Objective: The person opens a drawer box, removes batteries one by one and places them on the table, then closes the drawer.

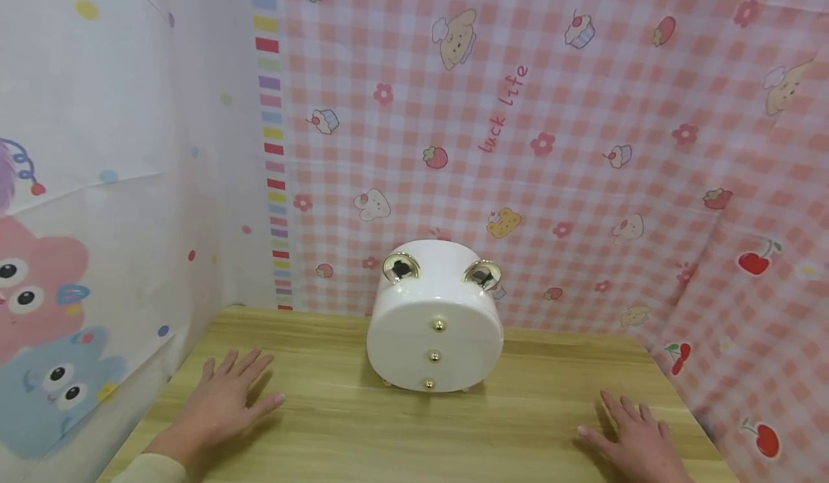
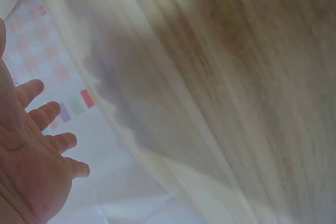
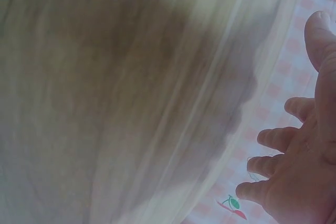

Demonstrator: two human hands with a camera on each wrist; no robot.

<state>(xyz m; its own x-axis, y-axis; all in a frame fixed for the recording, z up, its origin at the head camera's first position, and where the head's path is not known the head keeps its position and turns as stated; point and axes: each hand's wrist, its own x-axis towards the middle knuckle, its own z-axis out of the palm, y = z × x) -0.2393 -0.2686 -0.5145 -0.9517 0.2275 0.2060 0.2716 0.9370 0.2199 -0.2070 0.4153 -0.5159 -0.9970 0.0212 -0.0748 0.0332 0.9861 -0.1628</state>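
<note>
A glossy white, rounded box-like object (image 1: pixel 404 346) stands upright on the wooden table (image 1: pixel 324 440) in the head view. Two gold-rimmed rings like frog eyes sit on its top, and gold knobs run down its front. To its left, my left hand (image 1: pixel 223 404) is held over the table with fingers spread and nothing in it. On the other side, my right hand (image 1: pixel 637 440) is likewise spread, palm down and bare. Both hands are apart from the white object. In the wrist views the left palm (image 2: pixel 34 171) and right palm (image 3: pixel 299 182) show their fingers extended, with shadows on the wood.
Behind the table hangs a pink checked cloth (image 1: pixel 550 188) with strawberries and cupcakes, continuing along the right side. A white cloth (image 1: pixel 116 253) with cartoon figures hangs on the left. The table's back edge lies just behind the white object.
</note>
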